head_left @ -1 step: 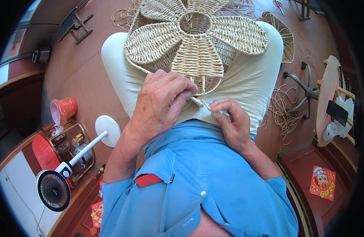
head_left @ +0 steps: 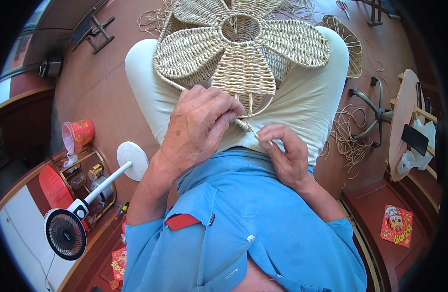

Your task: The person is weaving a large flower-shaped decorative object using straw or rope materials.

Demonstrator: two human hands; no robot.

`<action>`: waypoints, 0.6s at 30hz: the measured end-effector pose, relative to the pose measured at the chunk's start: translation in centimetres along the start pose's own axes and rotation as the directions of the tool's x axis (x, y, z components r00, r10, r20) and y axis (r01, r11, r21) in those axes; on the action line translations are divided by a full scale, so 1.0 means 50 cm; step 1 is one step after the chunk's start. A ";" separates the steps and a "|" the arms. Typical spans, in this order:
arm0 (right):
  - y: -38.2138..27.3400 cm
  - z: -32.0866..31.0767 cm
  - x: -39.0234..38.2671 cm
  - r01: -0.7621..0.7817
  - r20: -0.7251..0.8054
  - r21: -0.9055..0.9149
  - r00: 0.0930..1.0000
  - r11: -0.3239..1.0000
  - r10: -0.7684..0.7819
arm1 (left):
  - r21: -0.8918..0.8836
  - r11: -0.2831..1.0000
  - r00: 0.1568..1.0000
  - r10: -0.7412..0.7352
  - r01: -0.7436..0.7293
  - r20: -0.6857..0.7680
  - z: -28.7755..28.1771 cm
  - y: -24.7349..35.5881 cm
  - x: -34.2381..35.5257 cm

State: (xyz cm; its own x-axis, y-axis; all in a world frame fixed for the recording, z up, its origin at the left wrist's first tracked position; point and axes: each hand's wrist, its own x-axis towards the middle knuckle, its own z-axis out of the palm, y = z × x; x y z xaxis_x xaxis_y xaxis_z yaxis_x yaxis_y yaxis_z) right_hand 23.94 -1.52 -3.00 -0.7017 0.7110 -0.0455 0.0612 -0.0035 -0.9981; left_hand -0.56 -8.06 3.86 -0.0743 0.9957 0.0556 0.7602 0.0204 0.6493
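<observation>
A flower-shaped wicker piece (head_left: 243, 68) of pale twisted cord lies across my knees, its petals round an open centre ring. The petal nearest me has bare spokes at its lower edge, inside a thin curved frame. My left hand (head_left: 197, 124) is closed at that edge, pinching the frame where a short cord-wrapped end (head_left: 243, 125) sticks out; its fingertips are partly hidden. Just right of it, my right hand (head_left: 284, 148) pinches a thin strand of cord (head_left: 254, 133) that runs from the wrapped end.
Loose cord (head_left: 351, 138) lies in a tangle on the floor at right, beside a metal chair base (head_left: 379, 114). A white stand fan (head_left: 65, 233) and a red bucket (head_left: 78, 135) are at left. Scissors (head_left: 343, 7) lie on the far floor.
My right hand has shifted very slightly, and the strand between its fingers and the wrapped end shows more plainly. My left hand stays in place.
</observation>
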 end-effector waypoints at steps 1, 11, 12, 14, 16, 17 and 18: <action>-0.010 -0.004 -0.001 0.203 0.069 -0.213 0.979 0.956 -0.192 | -0.010 1.000 1.000 0.010 -0.010 0.023 -0.001 -0.002 0.000; -0.068 -0.007 0.014 0.480 0.215 -0.342 0.877 0.808 -0.430 | -0.031 0.998 0.998 0.054 -0.054 0.012 0.000 -0.011 -0.003; -0.077 -0.008 0.012 0.482 0.209 -0.326 0.876 0.813 -0.436 | -0.022 0.998 0.998 0.057 -0.056 0.029 -0.002 -0.010 -0.003; -0.081 -0.007 0.012 0.486 0.207 -0.306 0.873 0.818 -0.441 | -0.012 0.998 0.998 0.055 -0.055 0.042 -0.004 -0.010 -0.006; -0.084 -0.004 0.015 0.498 0.221 -0.288 0.866 0.818 -0.449 | -0.012 0.998 0.997 0.056 -0.055 0.062 -0.004 -0.012 -0.008; -0.087 -0.002 0.017 0.499 0.224 -0.289 0.865 0.817 -0.449 | -0.014 0.998 0.997 0.055 -0.054 0.059 -0.006 -0.012 -0.008; -0.090 0.001 0.021 0.499 0.215 -0.291 0.866 0.816 -0.452 | -0.015 0.998 0.996 0.059 -0.059 0.063 -0.007 -0.012 -0.008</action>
State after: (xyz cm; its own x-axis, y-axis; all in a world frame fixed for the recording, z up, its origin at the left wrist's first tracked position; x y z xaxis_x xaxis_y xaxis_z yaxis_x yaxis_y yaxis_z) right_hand 22.88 -0.81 1.46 -0.7877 0.4660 0.4029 -0.0931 0.5565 -0.8256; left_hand -1.21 -8.48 3.72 0.0115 0.9989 0.0464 0.7538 -0.0392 0.6559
